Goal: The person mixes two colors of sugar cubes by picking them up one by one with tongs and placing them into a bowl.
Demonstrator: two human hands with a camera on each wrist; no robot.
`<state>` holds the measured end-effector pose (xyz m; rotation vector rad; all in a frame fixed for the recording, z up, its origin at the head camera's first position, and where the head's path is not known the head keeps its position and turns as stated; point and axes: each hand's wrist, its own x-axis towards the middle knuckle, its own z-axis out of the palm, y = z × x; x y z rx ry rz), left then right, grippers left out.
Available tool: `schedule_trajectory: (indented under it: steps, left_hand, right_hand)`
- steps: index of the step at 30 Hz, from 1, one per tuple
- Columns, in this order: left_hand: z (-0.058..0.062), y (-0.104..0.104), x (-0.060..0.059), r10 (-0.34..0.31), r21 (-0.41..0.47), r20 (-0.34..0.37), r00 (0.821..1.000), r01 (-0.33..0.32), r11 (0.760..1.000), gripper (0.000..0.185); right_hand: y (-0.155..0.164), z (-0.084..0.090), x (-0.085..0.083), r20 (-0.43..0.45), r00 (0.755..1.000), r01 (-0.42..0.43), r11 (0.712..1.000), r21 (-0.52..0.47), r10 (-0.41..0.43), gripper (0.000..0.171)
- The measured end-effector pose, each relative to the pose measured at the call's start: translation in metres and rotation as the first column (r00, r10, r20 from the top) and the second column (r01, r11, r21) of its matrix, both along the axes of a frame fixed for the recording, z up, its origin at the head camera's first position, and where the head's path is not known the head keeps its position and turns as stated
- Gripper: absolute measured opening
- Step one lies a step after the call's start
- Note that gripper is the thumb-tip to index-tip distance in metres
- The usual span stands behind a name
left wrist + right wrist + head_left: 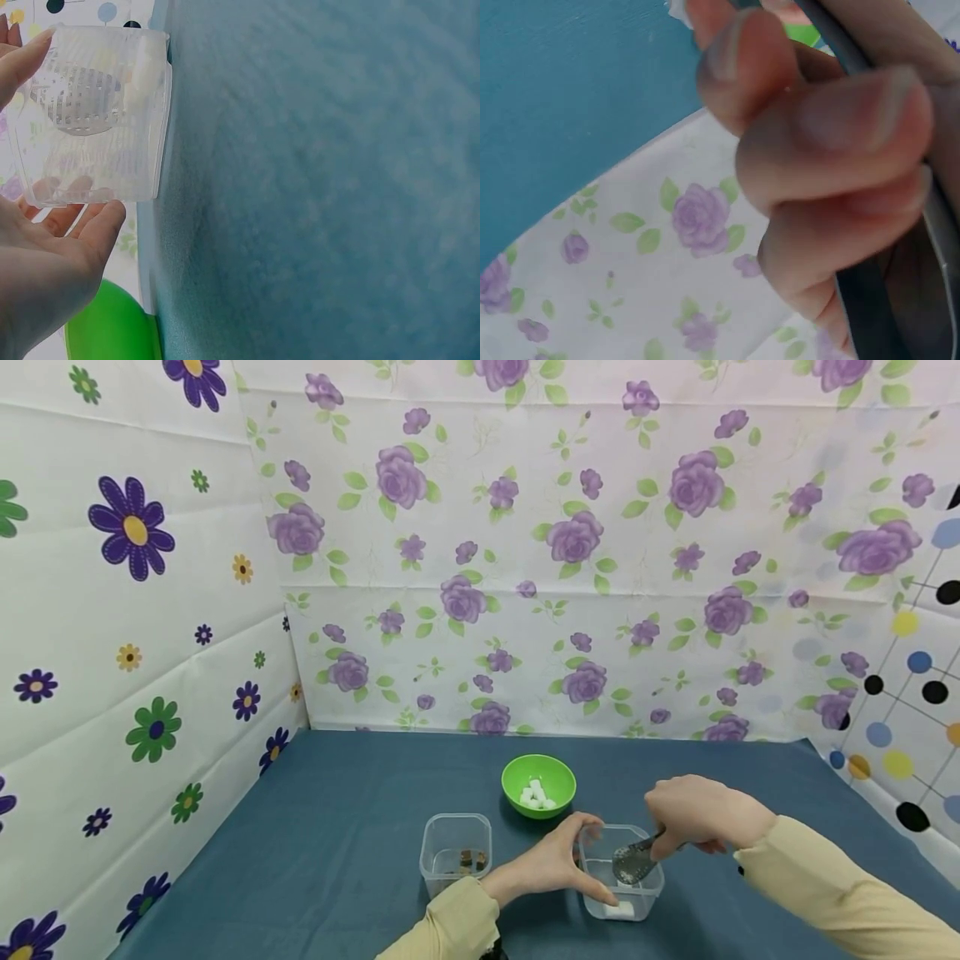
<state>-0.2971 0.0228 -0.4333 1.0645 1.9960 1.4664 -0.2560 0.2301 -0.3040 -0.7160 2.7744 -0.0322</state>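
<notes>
A clear plastic container (651,887) stands on the table, with white pieces (619,910) inside near its front. My left hand (551,864) holds it from the left, thumb at the near side and fingers at the far rim; in the left wrist view the hand (52,247) spans it. My right hand (701,814) grips grey metal tongs (634,862) whose perforated end dips into this container. In the right wrist view, curled fingers (832,142) wrap around the tongs' dark arms (866,307). Whether the tips hold a piece, I cannot tell.
Behind the container sits a green bowl (512,781) with several white pieces (534,795) in it. To the left is a second clear container (456,828) holding small brown pieces (472,860). Flowered sheets (480,552) hang behind and beside the blue-covered table (352,827).
</notes>
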Motion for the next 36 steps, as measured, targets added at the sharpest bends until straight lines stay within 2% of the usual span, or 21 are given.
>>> schedule_trajectory:
  steps: [9, 14, 21, 28, 36]
  left_hand:
    - [-0.002, 0.0, 0.0, 0.019, -0.008, 0.003, 1.0, -0.019, 1.0, 0.068]
    - [-0.002, 0.001, 0.0, 0.027, -0.011, 0.003, 1.0, -0.027, 1.0, 0.068]
    - [-0.001, 0.001, 0.0, 0.015, -0.012, -0.009, 1.0, -0.015, 1.0, 0.07]
    - [0.0, 0.001, 0.0, 0.011, -0.013, -0.014, 1.0, -0.011, 1.0, 0.07]
    - [0.0, 0.001, 0.0, 0.007, -0.013, -0.005, 1.0, -0.007, 1.0, 0.07]
  right_hand:
    - [0.028, -0.003, -0.007, 0.104, 0.992, -0.045, 0.977, -0.21, 0.068, 0.035]
    - [0.041, -0.01, -0.013, 0.135, 0.986, -0.056, 0.958, -0.28, 0.097, 0.034]
    - [0.056, -0.015, -0.017, 0.161, 0.971, -0.099, 0.911, -0.4, 0.176, 0.032]
    - [0.066, -0.012, -0.019, 0.174, 0.961, -0.113, 0.883, -0.456, 0.213, 0.028]
    - [0.072, -0.004, -0.019, 0.167, 0.964, -0.109, 0.882, -0.458, 0.205, 0.024]
